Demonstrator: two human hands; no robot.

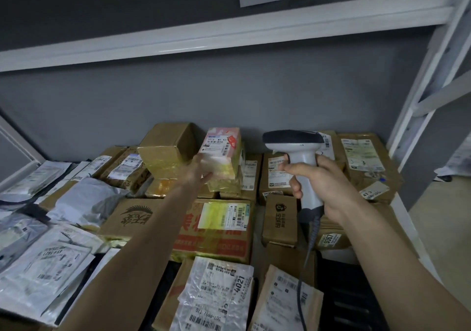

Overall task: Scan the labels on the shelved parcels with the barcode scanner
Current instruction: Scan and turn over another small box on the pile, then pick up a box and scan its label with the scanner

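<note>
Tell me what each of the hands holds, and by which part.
Right hand grips the barcode scanner by its handle. Left hand holds the pink-labelled parcel at its lower left edge.

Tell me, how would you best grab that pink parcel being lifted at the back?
Probably by its lower end, from below and the left, as the left hand does: the pink parcel stands tilted up, so that grip leaves the label on its upper face clear for the scanner.

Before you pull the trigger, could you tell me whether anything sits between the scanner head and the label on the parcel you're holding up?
Nothing visible does: the scanner and the pink parcel have open air between them.
</note>
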